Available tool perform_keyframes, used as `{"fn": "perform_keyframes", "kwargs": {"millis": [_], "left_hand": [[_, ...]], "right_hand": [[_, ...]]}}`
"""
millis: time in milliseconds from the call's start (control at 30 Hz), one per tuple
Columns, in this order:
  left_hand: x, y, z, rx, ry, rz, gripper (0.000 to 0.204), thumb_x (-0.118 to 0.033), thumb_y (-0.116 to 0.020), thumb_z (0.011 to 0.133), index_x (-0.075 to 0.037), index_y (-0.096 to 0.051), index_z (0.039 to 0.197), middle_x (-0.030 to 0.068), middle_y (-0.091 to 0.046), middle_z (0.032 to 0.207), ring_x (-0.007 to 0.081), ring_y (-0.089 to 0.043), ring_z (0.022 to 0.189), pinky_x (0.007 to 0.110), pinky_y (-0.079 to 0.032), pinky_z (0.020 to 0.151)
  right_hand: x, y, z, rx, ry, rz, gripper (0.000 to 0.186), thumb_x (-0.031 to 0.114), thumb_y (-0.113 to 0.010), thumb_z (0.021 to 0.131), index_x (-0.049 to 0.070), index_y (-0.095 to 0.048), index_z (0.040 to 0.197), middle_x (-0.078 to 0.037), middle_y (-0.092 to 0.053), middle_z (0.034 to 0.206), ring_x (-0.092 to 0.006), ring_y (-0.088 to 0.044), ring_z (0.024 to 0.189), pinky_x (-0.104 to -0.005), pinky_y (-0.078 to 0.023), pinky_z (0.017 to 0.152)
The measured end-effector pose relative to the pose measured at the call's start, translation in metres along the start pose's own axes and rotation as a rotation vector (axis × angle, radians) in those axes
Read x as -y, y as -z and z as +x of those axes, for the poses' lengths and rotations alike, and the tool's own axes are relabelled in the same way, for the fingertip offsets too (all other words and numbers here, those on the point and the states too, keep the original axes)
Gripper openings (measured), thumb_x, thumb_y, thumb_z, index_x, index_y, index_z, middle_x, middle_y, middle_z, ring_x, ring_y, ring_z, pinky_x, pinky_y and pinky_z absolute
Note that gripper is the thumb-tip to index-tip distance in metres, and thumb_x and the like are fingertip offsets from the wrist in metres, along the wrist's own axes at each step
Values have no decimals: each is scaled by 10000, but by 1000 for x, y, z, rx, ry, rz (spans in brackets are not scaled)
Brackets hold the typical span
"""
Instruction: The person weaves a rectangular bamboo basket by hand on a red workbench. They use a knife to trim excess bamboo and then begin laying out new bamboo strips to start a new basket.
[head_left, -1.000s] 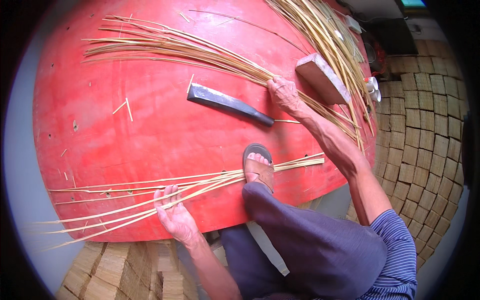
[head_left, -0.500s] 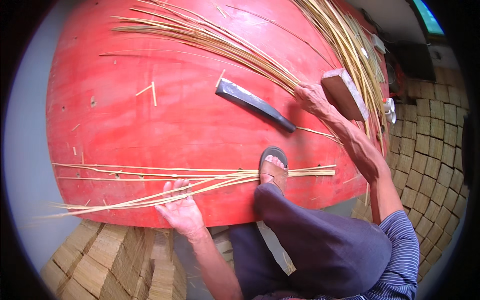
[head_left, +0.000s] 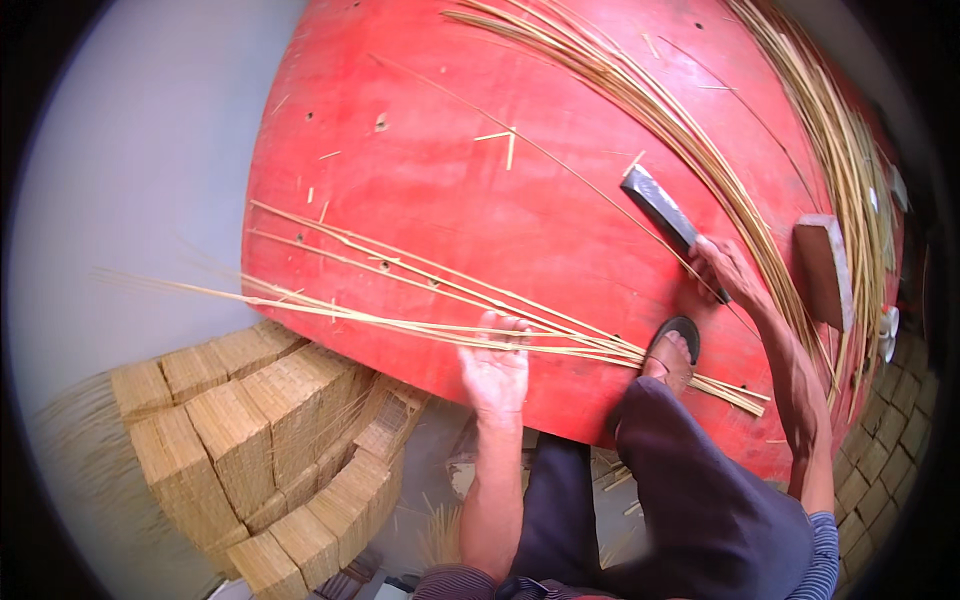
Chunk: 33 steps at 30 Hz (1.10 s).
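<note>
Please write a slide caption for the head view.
Sandalled foot on pale strips crossing the open left hand; right hand on knife.

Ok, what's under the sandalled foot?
Pale strips pass under the sandalled foot on the red board, showing on both sides. The stretch directly beneath is covered, so its layering can't be seen.

A wide red board with a worn surface (head_left: pixel 400 180) lies above a smooth grey floor (head_left: pixel 150 180). On this floor, straw-coloured rectangular blocks (head_left: pixel 235 430) are stacked at left; similar brownish blocks (head_left: pixel 890 440) fill the lower right.
</note>
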<state>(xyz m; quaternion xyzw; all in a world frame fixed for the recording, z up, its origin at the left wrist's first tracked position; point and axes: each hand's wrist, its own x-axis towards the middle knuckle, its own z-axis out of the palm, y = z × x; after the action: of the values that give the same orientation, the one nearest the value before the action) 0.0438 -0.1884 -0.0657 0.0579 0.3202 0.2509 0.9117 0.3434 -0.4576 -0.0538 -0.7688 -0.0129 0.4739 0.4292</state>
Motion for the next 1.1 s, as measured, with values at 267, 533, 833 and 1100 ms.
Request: {"fn": "perform_keyframes", "kwargs": {"millis": [267,533,833,1100], "left_hand": [[4,-2,1,65,27,-39,616,-527,-386,1021,-20,-566,1320,201,-680,1162,360,-634,1091,502,-486,993],[8,-33,-1,208,109,202,652,-379,-591,981,-112,-306,1502,191,-551,1349,307,-667,1014,455,-561,887],[8,4,-3,0,-123,293,250,-208,-551,1013,-62,-566,1216,143,-666,1107,275,-671,971,445,-575,882],[8,77,-39,-321,-311,297,356,-173,-641,952,-55,-530,1269,193,-606,1193,334,-566,1178,519,-405,1093]], "right_hand": [[59,-22,-58,100,180,13,158,141,-600,958,8,-683,958,-31,-627,665,-70,-504,475,-219,-384,436],[85,-146,-57,181,840,-908,182,21,-559,801,17,-561,983,-185,-622,786,-374,-652,671,-459,-503,529],[90,-123,-32,106,814,-910,259,274,-725,819,58,-592,769,-117,-615,706,-335,-632,640,-458,-467,517],[44,-105,79,40,998,-1056,81,161,-641,786,119,-572,784,-88,-557,822,-292,-573,837,-436,-466,739]]}}
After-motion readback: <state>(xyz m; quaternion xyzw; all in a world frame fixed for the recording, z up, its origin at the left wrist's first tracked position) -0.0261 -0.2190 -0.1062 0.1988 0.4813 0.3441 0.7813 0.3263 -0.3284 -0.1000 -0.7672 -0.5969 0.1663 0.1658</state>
